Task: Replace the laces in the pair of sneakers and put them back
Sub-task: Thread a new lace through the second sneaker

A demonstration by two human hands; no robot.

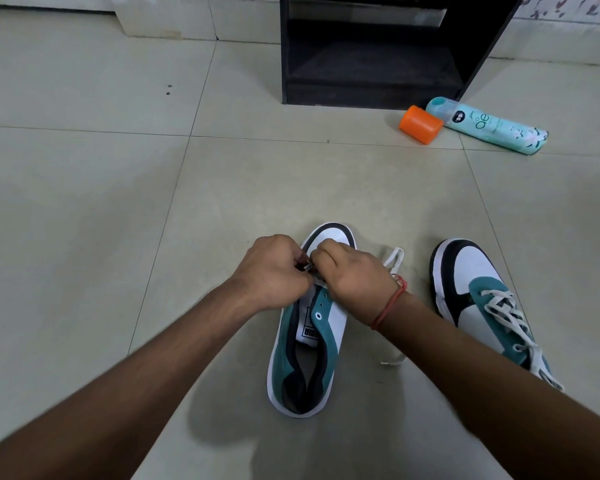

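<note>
Tiled floor (pixel 84 188), two sneakers (pixel 305 355), spray can (pixel 489 126), orange cap (pixel 420 124)

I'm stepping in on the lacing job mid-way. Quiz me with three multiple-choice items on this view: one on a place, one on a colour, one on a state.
1. Where does the orange cap lie?
A. inside the black cabinet
B. on the floor beside the teal spray can
C. in the laced sneaker

2. What colour is the thread band on the right wrist?
A. red
B. blue
C. green

3. How does the sneaker under the hands stand?
A. fully laced and tied
B. most eyelets bare, hands at the toe end
C. lying upside down

Answers:
1 B: the cap rests by the teal spray can, in front of the black cabinet.
2 A: the thread band is red.
3 B: the left hand and right hand pinch the white lace over the unlaced sneaker; the laced sneaker stands apart.
</note>
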